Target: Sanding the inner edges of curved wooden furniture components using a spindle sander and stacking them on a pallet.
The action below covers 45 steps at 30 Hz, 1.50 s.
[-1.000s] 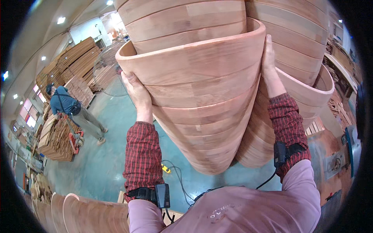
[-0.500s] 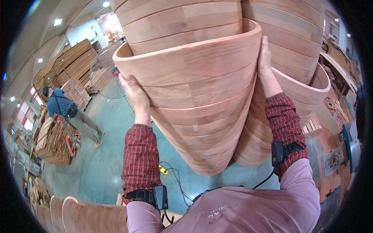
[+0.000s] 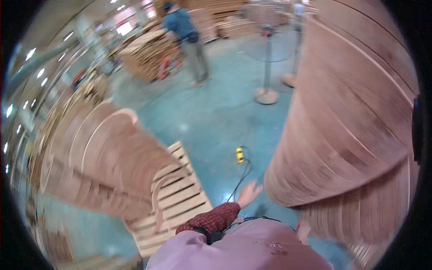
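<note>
A tall stack of curved wooden pieces [image 3: 346,121], pale brown with seams between the layers, leans on the right. My left hand [image 3: 249,194] hangs low in front of my body, just left of the stack's lower end and apart from it. It holds nothing, its fingers stretched out though slightly blurred. Beside my right side, my right hand [image 3: 303,230] shows only in small part near another curved wooden stack [image 3: 360,204]. Its fingers cannot be made out.
Similar curved wooden pieces [image 3: 117,153] stand on a slatted pallet [image 3: 184,189] to the left. A yellow box with a cable [image 3: 239,155] lies on the floor. Farther off are a stand fan [image 3: 266,96], a person [image 3: 182,29] and stacked boards [image 3: 144,56].
My view has swung left. Both hands have come off the curved wooden stack and dropped low by my body.
</note>
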Available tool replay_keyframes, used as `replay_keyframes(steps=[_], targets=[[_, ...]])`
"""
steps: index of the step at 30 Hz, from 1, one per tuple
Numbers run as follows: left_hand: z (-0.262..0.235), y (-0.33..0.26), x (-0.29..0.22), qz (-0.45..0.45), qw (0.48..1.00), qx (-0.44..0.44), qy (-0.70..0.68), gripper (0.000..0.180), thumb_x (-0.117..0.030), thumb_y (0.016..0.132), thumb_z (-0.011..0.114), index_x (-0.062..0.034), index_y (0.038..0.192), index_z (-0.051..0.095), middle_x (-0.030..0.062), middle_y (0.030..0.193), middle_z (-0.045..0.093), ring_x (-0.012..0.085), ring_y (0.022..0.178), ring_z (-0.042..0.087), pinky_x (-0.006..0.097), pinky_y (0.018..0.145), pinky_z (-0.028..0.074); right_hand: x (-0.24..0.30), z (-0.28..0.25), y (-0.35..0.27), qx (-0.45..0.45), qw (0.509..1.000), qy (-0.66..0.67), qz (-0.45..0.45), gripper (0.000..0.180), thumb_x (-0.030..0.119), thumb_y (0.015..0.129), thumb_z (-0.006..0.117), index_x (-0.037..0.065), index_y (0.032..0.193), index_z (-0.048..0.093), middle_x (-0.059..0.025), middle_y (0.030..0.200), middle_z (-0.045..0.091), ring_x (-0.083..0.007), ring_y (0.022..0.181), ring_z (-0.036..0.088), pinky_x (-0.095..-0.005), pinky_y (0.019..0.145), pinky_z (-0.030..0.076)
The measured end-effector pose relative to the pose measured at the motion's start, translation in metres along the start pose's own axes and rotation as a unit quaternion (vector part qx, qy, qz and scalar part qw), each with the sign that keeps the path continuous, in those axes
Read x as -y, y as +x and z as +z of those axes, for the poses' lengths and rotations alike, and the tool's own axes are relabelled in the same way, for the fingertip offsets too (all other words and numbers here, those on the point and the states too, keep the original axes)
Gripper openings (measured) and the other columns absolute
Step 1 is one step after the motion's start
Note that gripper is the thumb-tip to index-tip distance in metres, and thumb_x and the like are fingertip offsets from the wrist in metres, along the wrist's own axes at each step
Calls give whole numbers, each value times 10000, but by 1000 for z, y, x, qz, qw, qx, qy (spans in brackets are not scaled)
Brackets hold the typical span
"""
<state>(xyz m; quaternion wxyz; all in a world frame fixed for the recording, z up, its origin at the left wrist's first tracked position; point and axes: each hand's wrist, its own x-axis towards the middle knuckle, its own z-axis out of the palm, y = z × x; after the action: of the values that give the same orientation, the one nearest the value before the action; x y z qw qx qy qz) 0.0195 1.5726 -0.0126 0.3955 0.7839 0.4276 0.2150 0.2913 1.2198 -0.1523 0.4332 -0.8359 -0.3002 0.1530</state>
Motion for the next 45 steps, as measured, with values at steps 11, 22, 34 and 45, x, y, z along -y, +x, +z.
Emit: replay_keyframes(steps=[11,22,34,45], targets=[[37,-321,90,-465,878,92,72,534,-513,904,634,-13,1054,747,279,1064,735,433,1058,705,533,936,537,95,73,160,393,913,17,111,206,150,924,616,17,800,712,-48,729,647,-176,676,603,-341,610,452],[159,-474,29,-643,747,-88,-146,564,-496,867,633,19,1051,774,280,1116,739,409,1086,709,484,950,533,72,136,56,670,701,-183,-165,355,305,875,664,-15,996,756,-181,861,748,-316,826,709,-413,781,536],[99,-515,84,-599,745,-216,-198,552,-479,933,667,39,1120,713,279,1073,735,433,1060,700,476,901,533,178,265,26,625,725,-273,-101,319,323,883,626,38,884,769,-102,754,727,-196,716,683,-357,697,552],[34,-479,150,-578,792,-160,-118,476,-483,945,631,-23,1039,711,269,1016,730,476,1010,687,529,861,531,235,344,-29,603,687,-342,-219,473,363,862,632,52,1198,753,-246,1166,731,-425,1120,687,-484,995,527]])
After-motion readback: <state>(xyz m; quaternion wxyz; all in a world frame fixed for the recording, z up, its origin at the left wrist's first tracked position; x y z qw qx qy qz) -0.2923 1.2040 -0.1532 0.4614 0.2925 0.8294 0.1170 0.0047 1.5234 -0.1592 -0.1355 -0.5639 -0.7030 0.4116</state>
